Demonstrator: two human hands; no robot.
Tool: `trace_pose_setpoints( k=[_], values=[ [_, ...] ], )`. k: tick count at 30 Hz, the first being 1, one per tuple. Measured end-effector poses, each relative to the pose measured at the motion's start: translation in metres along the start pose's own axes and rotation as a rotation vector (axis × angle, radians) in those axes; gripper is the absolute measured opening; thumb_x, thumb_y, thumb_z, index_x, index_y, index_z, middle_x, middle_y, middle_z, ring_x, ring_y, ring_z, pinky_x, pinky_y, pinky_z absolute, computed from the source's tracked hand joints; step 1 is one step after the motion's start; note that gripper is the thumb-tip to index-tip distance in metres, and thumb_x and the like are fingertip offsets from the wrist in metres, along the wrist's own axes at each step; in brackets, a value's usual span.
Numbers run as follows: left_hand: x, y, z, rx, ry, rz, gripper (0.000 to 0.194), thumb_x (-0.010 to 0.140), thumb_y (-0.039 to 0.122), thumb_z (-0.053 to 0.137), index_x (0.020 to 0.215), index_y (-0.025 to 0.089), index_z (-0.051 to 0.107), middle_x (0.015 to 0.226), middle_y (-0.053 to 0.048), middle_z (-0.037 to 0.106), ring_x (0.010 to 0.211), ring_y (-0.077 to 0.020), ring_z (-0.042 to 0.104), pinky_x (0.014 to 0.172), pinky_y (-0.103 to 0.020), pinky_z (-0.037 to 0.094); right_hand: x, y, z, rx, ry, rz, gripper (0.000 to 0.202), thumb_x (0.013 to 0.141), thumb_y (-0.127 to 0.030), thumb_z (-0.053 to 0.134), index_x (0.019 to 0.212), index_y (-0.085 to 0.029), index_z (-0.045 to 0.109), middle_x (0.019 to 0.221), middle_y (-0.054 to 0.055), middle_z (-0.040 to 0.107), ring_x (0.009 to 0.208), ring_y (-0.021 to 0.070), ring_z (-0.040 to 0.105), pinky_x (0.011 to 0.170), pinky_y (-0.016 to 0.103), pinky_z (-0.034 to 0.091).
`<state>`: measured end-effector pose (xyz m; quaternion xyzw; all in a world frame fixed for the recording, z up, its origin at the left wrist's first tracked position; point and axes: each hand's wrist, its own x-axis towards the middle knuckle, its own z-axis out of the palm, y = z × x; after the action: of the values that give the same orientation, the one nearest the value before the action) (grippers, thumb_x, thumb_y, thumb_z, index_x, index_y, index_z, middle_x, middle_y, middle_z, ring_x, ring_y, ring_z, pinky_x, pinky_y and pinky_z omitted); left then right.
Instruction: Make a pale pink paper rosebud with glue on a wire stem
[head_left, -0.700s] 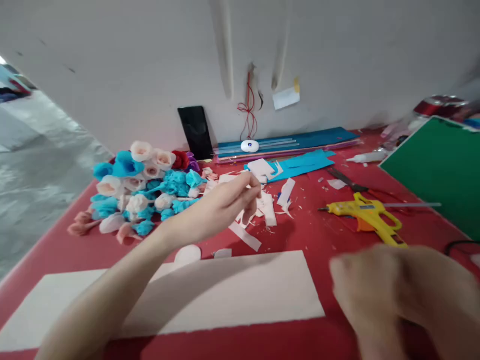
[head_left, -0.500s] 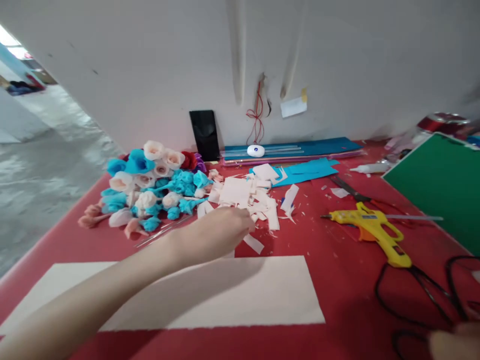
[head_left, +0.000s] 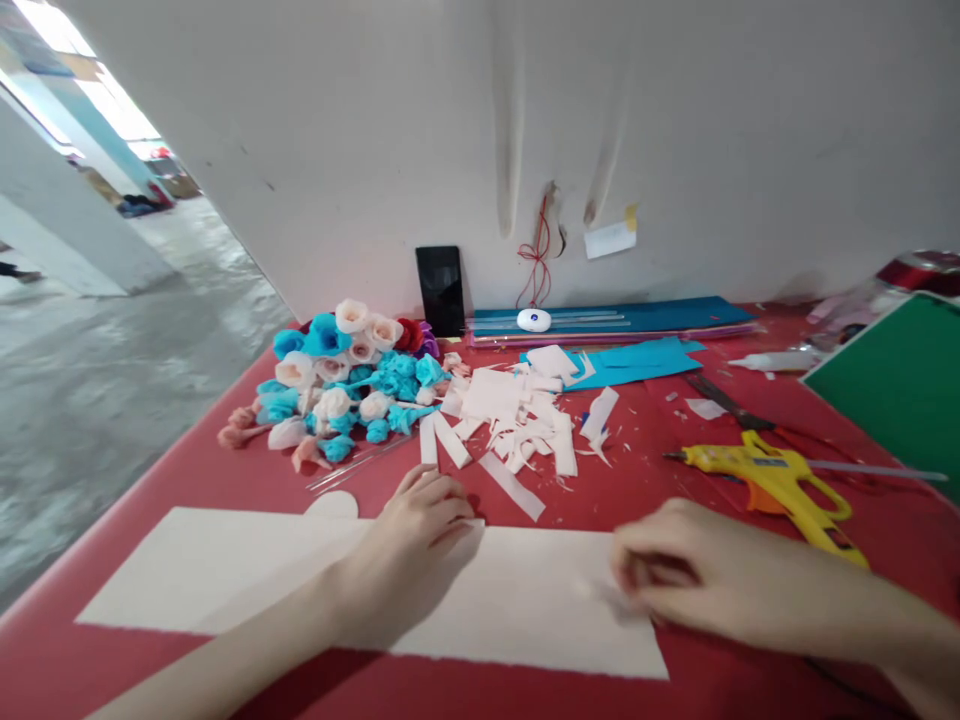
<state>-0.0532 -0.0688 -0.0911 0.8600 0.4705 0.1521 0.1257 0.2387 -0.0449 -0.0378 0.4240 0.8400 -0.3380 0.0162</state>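
Note:
A long cream paper sheet [head_left: 525, 600] lies on the red table [head_left: 300, 690]. My left hand [head_left: 420, 530] rests on its upper middle, fingers curled, near a small cream round piece [head_left: 334, 504] at the sheet's top edge. Whether those fingers hold anything is hidden. Over the right end of the sheet, my right hand [head_left: 660, 560] is closed in a pinch and blurred by motion. Something small and pale seems to be at its fingertips, too smeared to make out. White paper scraps [head_left: 510, 410] lie beyond both hands.
Paper flowers [head_left: 337, 380] are heaped at the left. A yellow glue gun [head_left: 772, 475], scissors [head_left: 727, 400] and a green board [head_left: 900, 390] lie at the right. Against the wall stand a phone [head_left: 441, 290] and blue paper [head_left: 675, 314].
My left hand has drawn back from the scraps onto the cream sheet. My right hand has come in from the lower right corner to the sheet's right end. The view has shifted.

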Motion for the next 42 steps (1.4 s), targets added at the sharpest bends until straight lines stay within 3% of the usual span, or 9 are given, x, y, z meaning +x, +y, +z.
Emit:
trace_pose_setpoints(
  k=[4, 11, 16, 22, 26, 32, 34, 37, 42],
  values=[
    [-0.001, -0.001, 0.004, -0.052, 0.045, -0.005, 0.018, 0.087, 0.018, 0.048, 0.073, 0.019, 0.059, 0.075, 0.002, 0.066, 0.073, -0.0118, 0.060, 0.098, -0.039, 0.033, 0.010, -0.010, 0.015, -0.073, -0.136, 0.035, 0.025, 0.087, -0.032, 0.044, 0.073, -0.019, 0.060, 0.074, 0.003, 0.060, 0.072, 0.0187, 0.056, 0.061, 0.029, 0.038],
    [-0.003, -0.002, 0.003, -0.084, 0.100, -0.028, 0.011, 0.086, 0.024, 0.051, 0.081, 0.020, 0.061, 0.079, 0.000, 0.070, 0.074, -0.0137, 0.062, 0.094, -0.041, 0.037, 0.021, -0.007, 0.015, 0.026, -0.272, -0.003, 0.023, 0.082, -0.041, 0.051, 0.072, -0.022, 0.062, 0.076, 0.000, 0.061, 0.069, 0.0144, 0.055, 0.055, 0.022, 0.033],
    [-0.004, 0.001, 0.002, -0.091, 0.132, -0.028, 0.013, 0.085, 0.023, 0.053, 0.079, 0.019, 0.064, 0.080, -0.003, 0.070, 0.076, -0.0154, 0.062, 0.084, -0.038, 0.044, 0.022, -0.003, 0.016, 0.050, -0.275, -0.001, 0.027, 0.082, -0.043, 0.051, 0.072, -0.021, 0.062, 0.074, 0.001, 0.061, 0.066, 0.0142, 0.054, 0.052, 0.021, 0.032],
    [-0.005, 0.009, 0.002, -0.113, 0.198, -0.054, 0.012, 0.080, 0.016, 0.058, 0.077, 0.024, 0.067, 0.096, -0.003, 0.068, 0.092, -0.0176, 0.059, 0.094, -0.042, 0.039, 0.025, -0.002, 0.019, 0.062, -0.280, -0.001, 0.025, 0.081, -0.043, 0.053, 0.071, -0.021, 0.061, 0.072, 0.001, 0.061, 0.063, 0.0130, 0.053, 0.050, 0.021, 0.031],
    [-0.004, 0.009, 0.002, -0.242, 0.123, -0.185, 0.009, 0.081, 0.019, 0.056, 0.074, 0.019, 0.062, 0.081, -0.002, 0.068, 0.080, -0.0165, 0.062, 0.086, -0.039, 0.045, 0.028, 0.000, 0.018, 0.064, -0.288, -0.009, 0.020, 0.080, -0.035, 0.053, 0.069, -0.020, 0.060, 0.070, 0.000, 0.060, 0.061, 0.0127, 0.052, 0.048, 0.021, 0.030],
    [0.000, 0.004, -0.005, -0.345, 0.147, -0.329, 0.013, 0.086, 0.027, 0.051, 0.076, 0.018, 0.053, 0.076, 0.000, 0.066, 0.071, -0.0143, 0.063, 0.070, -0.030, 0.049, 0.026, 0.001, 0.016, 0.100, -0.291, -0.044, 0.019, 0.080, -0.034, 0.054, 0.072, -0.019, 0.062, 0.071, 0.001, 0.060, 0.064, 0.0131, 0.053, 0.051, 0.021, 0.031],
    [0.002, 0.007, -0.009, -0.388, 0.163, -0.351, 0.015, 0.087, 0.030, 0.050, 0.078, 0.018, 0.051, 0.075, 0.000, 0.063, 0.071, -0.0132, 0.063, 0.064, -0.026, 0.049, 0.026, -0.004, 0.016, 0.177, -0.233, -0.088, 0.017, 0.082, -0.033, 0.054, 0.075, -0.020, 0.062, 0.070, 0.001, 0.059, 0.063, 0.0115, 0.051, 0.052, 0.021, 0.033],
    [0.009, 0.017, -0.018, -0.504, 0.140, -0.319, 0.012, 0.089, 0.030, 0.047, 0.087, 0.019, 0.047, 0.075, 0.000, 0.058, 0.068, -0.0110, 0.061, 0.061, -0.023, 0.050, 0.027, -0.015, 0.015, 0.355, -0.004, -0.194, 0.014, 0.084, -0.031, 0.053, 0.079, -0.020, 0.061, 0.082, 0.000, 0.060, 0.064, 0.0084, 0.049, 0.056, 0.019, 0.037],
    [0.032, 0.044, -0.041, -0.654, -0.033, -0.054, 0.007, 0.088, 0.020, 0.044, 0.095, 0.020, 0.046, 0.089, -0.005, 0.055, 0.074, -0.0121, 0.057, 0.057, -0.022, 0.049, 0.024, -0.030, 0.015, 0.455, 0.281, -0.337, 0.008, 0.080, -0.018, 0.058, 0.074, -0.020, 0.062, 0.095, 0.000, 0.060, 0.069, 0.0061, 0.053, 0.060, 0.017, 0.041]
  ],
)
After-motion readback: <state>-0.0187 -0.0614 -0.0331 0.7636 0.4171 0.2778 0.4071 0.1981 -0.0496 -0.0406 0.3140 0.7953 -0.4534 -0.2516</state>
